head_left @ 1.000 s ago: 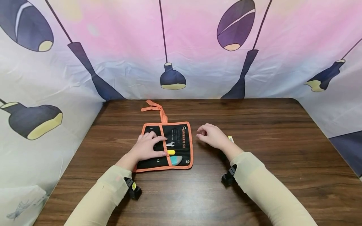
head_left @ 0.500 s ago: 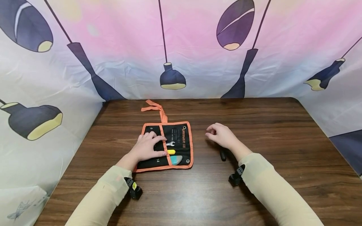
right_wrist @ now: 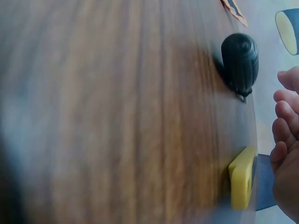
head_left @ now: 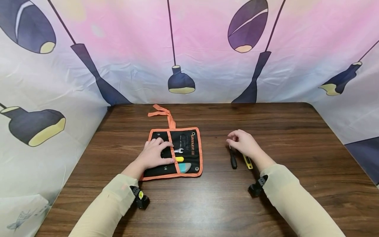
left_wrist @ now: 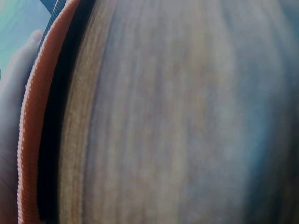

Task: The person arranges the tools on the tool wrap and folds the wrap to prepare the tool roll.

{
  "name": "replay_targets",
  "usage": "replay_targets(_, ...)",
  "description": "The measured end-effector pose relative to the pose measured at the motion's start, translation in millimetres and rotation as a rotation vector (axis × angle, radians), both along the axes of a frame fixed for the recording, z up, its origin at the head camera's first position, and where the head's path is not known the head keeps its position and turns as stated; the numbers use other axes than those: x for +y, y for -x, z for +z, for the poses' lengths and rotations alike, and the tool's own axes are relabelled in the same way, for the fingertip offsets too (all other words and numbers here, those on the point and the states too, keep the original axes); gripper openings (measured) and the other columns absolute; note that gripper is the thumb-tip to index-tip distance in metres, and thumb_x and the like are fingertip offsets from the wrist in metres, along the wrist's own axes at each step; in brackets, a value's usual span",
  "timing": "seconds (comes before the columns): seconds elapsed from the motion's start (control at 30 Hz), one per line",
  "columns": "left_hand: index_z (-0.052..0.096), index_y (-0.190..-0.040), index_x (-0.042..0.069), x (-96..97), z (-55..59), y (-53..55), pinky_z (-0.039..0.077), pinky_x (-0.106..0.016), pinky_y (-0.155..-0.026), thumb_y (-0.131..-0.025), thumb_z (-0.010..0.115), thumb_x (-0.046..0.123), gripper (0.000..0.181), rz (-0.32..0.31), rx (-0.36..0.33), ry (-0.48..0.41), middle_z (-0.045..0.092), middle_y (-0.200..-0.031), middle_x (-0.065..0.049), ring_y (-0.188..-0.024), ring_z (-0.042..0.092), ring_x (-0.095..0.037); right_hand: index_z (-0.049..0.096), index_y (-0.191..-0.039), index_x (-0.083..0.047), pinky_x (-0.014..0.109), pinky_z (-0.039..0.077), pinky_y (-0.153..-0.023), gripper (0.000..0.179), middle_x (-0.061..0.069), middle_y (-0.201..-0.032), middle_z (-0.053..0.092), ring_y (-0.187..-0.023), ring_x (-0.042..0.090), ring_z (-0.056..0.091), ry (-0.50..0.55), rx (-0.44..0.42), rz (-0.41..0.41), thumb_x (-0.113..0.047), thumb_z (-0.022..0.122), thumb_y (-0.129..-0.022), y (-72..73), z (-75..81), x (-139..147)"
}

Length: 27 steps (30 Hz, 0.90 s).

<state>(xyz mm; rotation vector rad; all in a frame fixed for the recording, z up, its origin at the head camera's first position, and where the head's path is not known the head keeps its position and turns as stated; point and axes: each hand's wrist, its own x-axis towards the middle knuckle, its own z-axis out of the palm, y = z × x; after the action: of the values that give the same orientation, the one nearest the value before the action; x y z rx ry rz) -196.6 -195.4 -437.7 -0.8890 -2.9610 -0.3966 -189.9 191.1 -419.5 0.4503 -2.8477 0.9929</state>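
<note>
A black tool pouch [head_left: 188, 138] with orange trim lies unfolded on the table. My left hand [head_left: 152, 153] rests across its left half, thumb and forefinger spread along the orange pocket band. Out of the pockets stick an open-ended wrench [head_left: 178, 150], a yellow tip [head_left: 179, 159] and a teal-and-grey end [head_left: 185, 168]. To the right, my right hand [head_left: 244, 143], fingers loosely bent and holding nothing, hovers over a black-handled screwdriver [head_left: 233, 162] and a yellow utility knife [head_left: 248, 162]. Their far ends are hidden beneath it. The right wrist view shows the screwdriver [right_wrist: 240, 60] and knife [right_wrist: 241, 182] beside the fingers.
Orange tie straps [head_left: 164, 113] trail from the pouch toward the back of the wooden table [head_left: 207, 204]. A printed cloth backdrop [head_left: 201, 49] rises behind the table's far edge and along both sides.
My right hand has shifted steadily right, away from the pouch, uncovering the screwdriver and then the yellow knife. The left hand stays where it was on the pouch.
</note>
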Motion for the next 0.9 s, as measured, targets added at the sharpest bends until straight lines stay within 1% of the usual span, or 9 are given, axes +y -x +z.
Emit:
replay_targets(0.3, 0.059, -0.12, 0.029, 1.0, 1.5, -0.8, 0.027, -0.037, -0.075, -0.073, 0.057, 0.074, 0.065, 0.018, -0.002, -0.01, 0.048, -0.101, 0.001, -0.089, 0.04, -0.018, 0.066, -0.1, -0.005, 0.033, 0.039, -0.066, 0.02, 0.0, -0.08, 0.054, -0.072, 0.016, 0.048, 0.003, 0.013, -0.033, -0.02, 0.065, -0.087, -4.6, -4.9, 14.3)
replay_targets(0.5, 0.059, -0.12, 0.029, 1.2, 0.9, 0.2, 0.027, -0.038, -0.076, -0.072, 0.054, 0.076, 0.067, 0.02, -0.007, -0.011, 0.048, -0.1, 0.002, -0.088, 0.039, -0.018, 0.067, -0.1, -0.004, 0.033, 0.039, -0.067, 0.02, 0.001, -0.08, 0.054, -0.073, 0.016, 0.049, -0.011, 0.017, -0.048, -0.02, 0.065, -0.087, -7.5, -8.4, 24.7)
replay_targets(0.77, 0.06, -0.119, 0.026, 1.7, 1.1, -1.0, 0.029, -0.042, -0.079, -0.081, 0.057, 0.064, 0.054, 0.019, 0.007, -0.021, 0.049, -0.1, 0.0, -0.09, 0.042, -0.02, 0.067, -0.099, -0.004, 0.034, 0.039, -0.067, 0.021, 0.001, -0.08, 0.054, -0.073, 0.017, 0.049, -0.017, 0.012, -0.065, -0.022, 0.065, -0.087, -12.2, -11.9, 36.1)
replay_targets(0.9, 0.06, -0.119, 0.026, 2.2, -0.2, -0.8, 0.029, -0.041, -0.078, -0.08, 0.057, 0.065, 0.055, 0.018, 0.012, -0.015, 0.049, -0.1, 0.0, -0.09, 0.043, -0.02, 0.067, -0.097, -0.003, 0.032, 0.039, -0.065, 0.021, 0.001, -0.078, 0.054, -0.071, 0.016, 0.049, -0.017, 0.028, -0.071, -0.021, 0.067, -0.086, -14.0, -13.5, 41.3)
